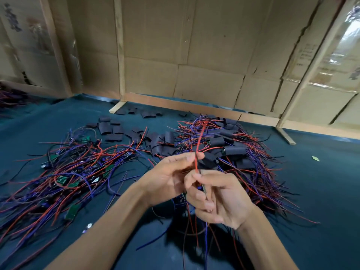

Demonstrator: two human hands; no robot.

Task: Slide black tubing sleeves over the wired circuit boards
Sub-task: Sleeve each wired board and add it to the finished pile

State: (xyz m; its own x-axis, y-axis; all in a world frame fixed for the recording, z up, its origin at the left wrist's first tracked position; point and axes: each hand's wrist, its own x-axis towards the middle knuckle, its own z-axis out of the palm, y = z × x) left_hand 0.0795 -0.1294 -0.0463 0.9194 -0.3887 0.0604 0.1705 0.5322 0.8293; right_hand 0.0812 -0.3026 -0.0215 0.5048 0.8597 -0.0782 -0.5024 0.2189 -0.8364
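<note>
Both hands (194,184) pinch red wire (199,142), pointing up (away, blurred).

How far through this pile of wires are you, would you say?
Roughly partway, as a guess. Done: the right-hand heap holds boards already in black sleeves. In hand: the left hand and right hand pinch a red wire standing upward. Left: the left-hand heap still shows bare green boards, and loose sleeves lie waiting behind it.
</note>
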